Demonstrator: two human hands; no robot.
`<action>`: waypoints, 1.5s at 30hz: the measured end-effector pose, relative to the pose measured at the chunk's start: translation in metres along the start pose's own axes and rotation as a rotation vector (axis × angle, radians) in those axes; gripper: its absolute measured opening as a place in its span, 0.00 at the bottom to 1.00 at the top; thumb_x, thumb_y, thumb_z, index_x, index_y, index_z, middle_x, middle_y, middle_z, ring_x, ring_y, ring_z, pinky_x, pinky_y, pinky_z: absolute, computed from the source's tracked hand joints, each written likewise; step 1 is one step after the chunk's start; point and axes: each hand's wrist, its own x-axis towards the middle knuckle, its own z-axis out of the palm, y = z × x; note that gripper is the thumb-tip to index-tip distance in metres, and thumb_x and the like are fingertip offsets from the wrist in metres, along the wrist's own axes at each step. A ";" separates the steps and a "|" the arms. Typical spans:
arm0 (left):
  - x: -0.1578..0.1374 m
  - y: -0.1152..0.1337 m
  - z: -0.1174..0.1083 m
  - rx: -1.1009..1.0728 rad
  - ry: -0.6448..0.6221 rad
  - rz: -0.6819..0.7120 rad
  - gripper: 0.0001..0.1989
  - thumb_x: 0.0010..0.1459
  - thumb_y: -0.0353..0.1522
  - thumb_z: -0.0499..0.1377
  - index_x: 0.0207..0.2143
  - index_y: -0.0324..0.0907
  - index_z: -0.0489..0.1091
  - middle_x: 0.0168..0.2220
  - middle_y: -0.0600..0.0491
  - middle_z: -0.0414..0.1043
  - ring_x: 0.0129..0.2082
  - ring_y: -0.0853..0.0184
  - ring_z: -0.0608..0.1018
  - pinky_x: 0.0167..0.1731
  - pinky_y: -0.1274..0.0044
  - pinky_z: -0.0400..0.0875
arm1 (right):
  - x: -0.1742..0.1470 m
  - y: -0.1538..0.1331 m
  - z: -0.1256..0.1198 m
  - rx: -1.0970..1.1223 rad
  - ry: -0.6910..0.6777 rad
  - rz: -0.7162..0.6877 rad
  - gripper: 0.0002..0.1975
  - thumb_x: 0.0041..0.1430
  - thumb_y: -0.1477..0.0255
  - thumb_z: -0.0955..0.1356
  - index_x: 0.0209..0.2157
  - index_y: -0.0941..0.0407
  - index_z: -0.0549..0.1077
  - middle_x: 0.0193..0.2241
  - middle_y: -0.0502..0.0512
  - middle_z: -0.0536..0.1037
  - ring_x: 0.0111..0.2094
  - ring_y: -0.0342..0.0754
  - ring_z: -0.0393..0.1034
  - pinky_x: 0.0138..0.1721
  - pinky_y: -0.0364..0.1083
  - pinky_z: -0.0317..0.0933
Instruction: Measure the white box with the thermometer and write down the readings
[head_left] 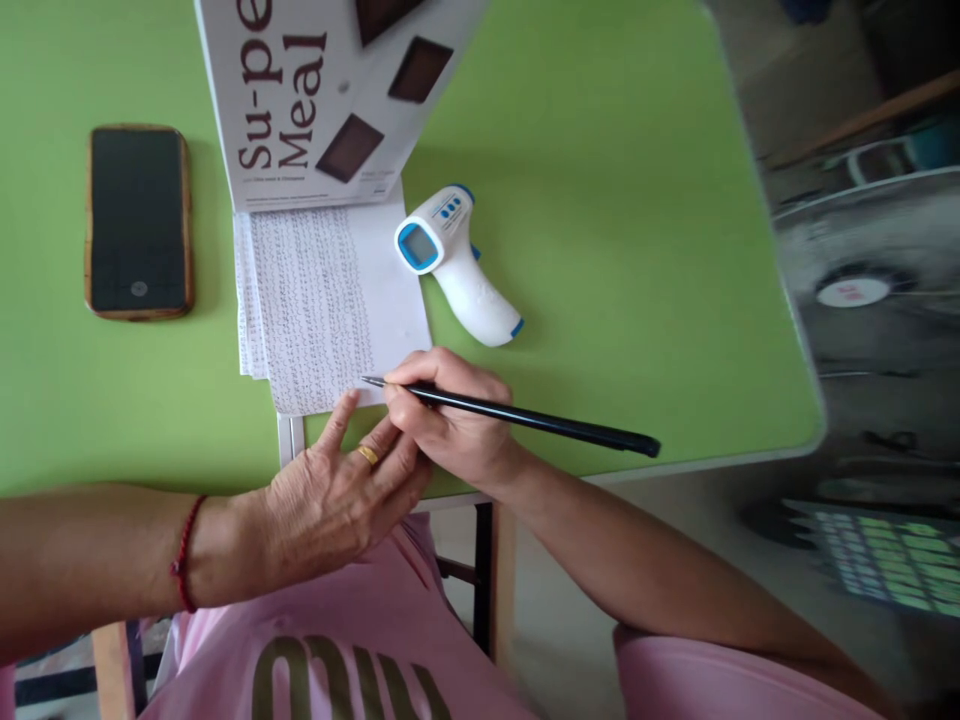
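My right hand (450, 415) is closed around a black pen (540, 422). The pen's tip rests at or just above the lower edge of a sheet of paper (322, 310) that is filled with rows of small handwriting. A blank strip (401, 300) runs along the sheet's right side. My left hand (341, 485), with a gold ring and a red wrist cord, lies with fingers stretched out at the table edge. Its index fingertip touches the paper's bottom edge, and its other fingertips are partly hidden under my right hand. More written sheets (251, 310) stick out beneath the top one.
A white box with brown printed squares (337, 110) covers the paper's far end. Right of the paper lies a white and blue infrared thermometer (457, 265). At the left is a phone in a brown case (139, 220). The green table (637, 250) has a rounded right corner.
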 end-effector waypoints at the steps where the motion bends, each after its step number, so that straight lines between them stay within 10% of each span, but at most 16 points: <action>1: 0.000 0.000 0.000 0.002 -0.005 0.001 0.22 0.67 0.28 0.47 0.61 0.41 0.66 0.62 0.45 0.65 0.64 0.51 0.66 0.57 0.51 0.67 | 0.000 0.000 0.000 0.000 0.012 0.002 0.05 0.58 0.76 0.67 0.30 0.52 0.68 0.20 0.43 0.71 0.20 0.39 0.65 0.24 0.40 0.63; 45: 0.000 -0.001 -0.002 0.034 -0.046 0.007 0.23 0.66 0.28 0.48 0.63 0.40 0.62 0.63 0.44 0.64 0.65 0.52 0.64 0.59 0.53 0.67 | 0.001 0.001 -0.001 0.014 0.017 -0.005 0.07 0.57 0.77 0.66 0.28 0.53 0.65 0.18 0.42 0.69 0.19 0.38 0.62 0.23 0.40 0.60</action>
